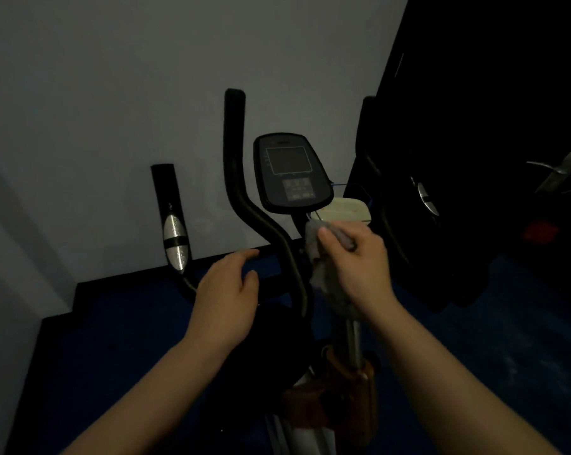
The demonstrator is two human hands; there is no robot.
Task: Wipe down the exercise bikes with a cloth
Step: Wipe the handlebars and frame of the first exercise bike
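Our right hand [356, 257] reaches forward, fingers curled round a bunched grey cloth [320, 257] against the exercise bike [267, 231] stem just below the console [290, 172]. The cloth spills toward nine o'clock of that grip; our left hand [226, 290] hovers relaxed, holding nothing, over the crossbar.

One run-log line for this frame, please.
right hand grips cloth below console | left hand open near handlebar | room dim
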